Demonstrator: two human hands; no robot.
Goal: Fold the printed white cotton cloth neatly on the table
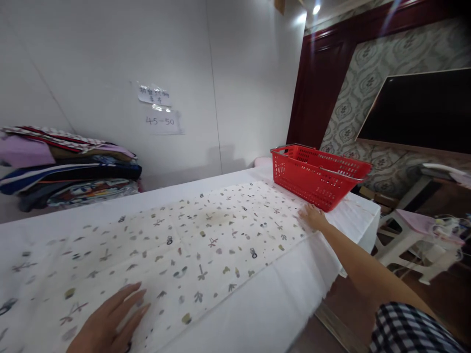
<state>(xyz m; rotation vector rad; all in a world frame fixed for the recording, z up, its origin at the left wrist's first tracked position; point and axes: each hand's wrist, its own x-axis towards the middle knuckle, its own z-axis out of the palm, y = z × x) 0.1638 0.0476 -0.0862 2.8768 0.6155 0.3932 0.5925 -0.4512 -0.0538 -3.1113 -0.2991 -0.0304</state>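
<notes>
Item: printed cloth [191, 240], pale, scattered with small leaf and twig motifs, lay spread flat along the white-covered surface [279, 304], its long side running from near left to far right.

Left hand [110, 321]: rested open, palm down, fingers extended, on the near end of the cloth; gripping nothing.

Right hand [312, 215]: arm stretched out, palm pressed flat on the far end of the cloth, just beside the red basket [320, 174] (whether the fingertips touched the basket could not be told); gripping nothing.

Also present: a stack of folded textiles [69, 166] at the far left against the wall; paper notes [160, 110] taped to the wall; a white stool [408, 235] off the right end.

Handling note, as a judgement: the step appeared to be smoothing the cloth flat. It would be done well by keeping both palms flat, drawing them outward along the length in opposite directions with even light pressure, and checking that the edges lay parallel to the surface's edge before any fold. The far corner near the basket seemed most likely to bunch.
</notes>
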